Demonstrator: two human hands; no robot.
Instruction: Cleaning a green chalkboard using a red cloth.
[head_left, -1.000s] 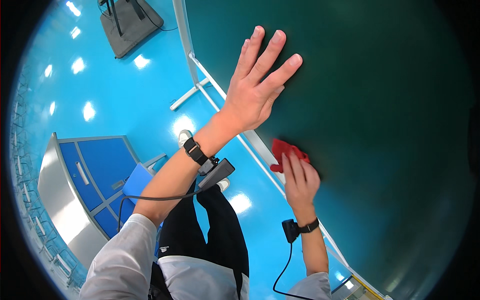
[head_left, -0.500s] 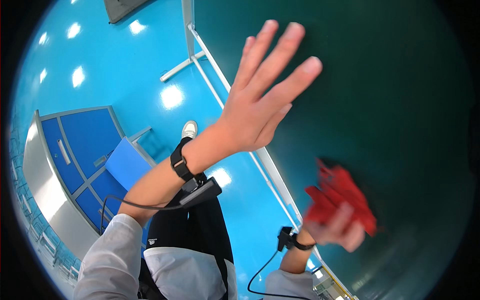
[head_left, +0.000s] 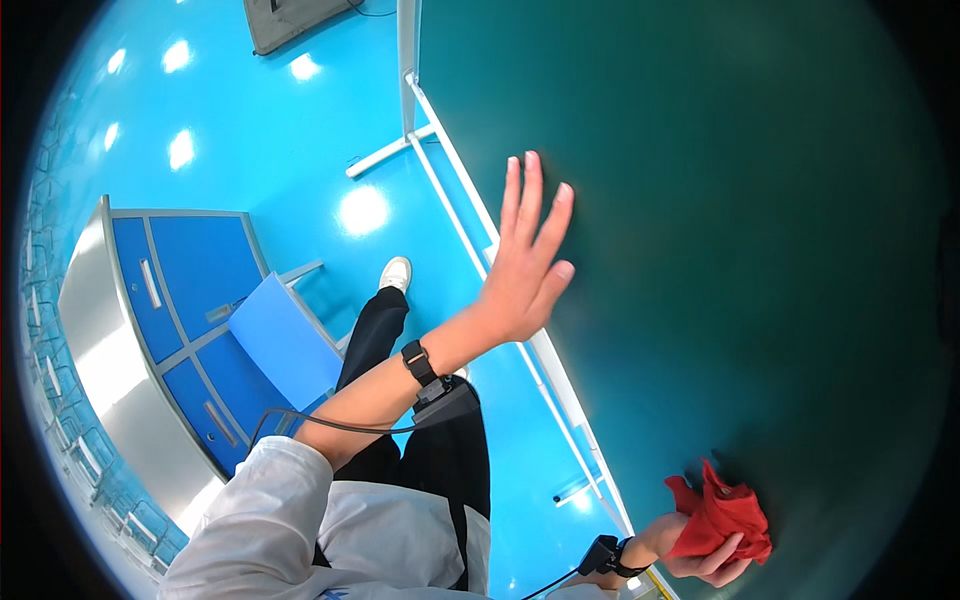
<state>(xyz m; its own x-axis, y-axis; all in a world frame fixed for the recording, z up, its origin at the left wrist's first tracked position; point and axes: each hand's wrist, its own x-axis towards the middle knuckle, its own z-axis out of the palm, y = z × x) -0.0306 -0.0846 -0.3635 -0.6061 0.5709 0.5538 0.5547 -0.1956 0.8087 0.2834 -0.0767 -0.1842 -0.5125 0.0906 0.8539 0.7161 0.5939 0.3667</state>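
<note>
Since the earlier frame, right hand [head_left: 712, 562] and red cloth [head_left: 722, 518] have dropped to lower right of frame; left hand [head_left: 525, 270] has shifted toward centre. Left hand: fingers spread wide, holding nothing, flat against dark green board [head_left: 720, 250]. Right hand: fingers curled around bunched cloth, pressed on board. Black wrist bands with cable on both arms. Blue cabinet [head_left: 170, 320] at left, on glossy blue floor [head_left: 300, 130].
</note>
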